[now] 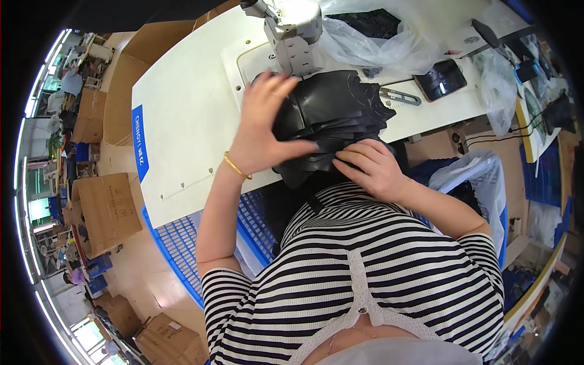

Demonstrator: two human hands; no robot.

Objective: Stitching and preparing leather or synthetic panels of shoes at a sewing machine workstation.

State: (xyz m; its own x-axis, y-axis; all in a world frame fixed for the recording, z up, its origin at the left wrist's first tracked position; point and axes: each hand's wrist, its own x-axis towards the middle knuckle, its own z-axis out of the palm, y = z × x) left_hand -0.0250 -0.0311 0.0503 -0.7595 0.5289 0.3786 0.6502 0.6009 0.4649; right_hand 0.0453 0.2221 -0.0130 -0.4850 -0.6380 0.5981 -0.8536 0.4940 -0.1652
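Note:
A thick stack of black, leather-like sheet pieces [331, 100] lies on the white sewing machine table, under and in front of the machine head [295, 42]. Its right side shows many jagged, layered edges. My left hand [258, 125] is over the stack's left side, fingers and thumb spread wide, slightly blurred; whether it touches the pieces I cannot tell. At the stack's near right edge, my right hand [377, 170] has its fingers bent over the layered pieces; its thumb is mostly hidden.
Right of the stack lie a slim grey metal tool [400, 96] and a dark phone [441, 80]. Clear plastic bags [389, 52] with black material sit behind. A blue basket [176, 246] stands below the table's near left edge; cardboard boxes [106, 213] stand on the floor.

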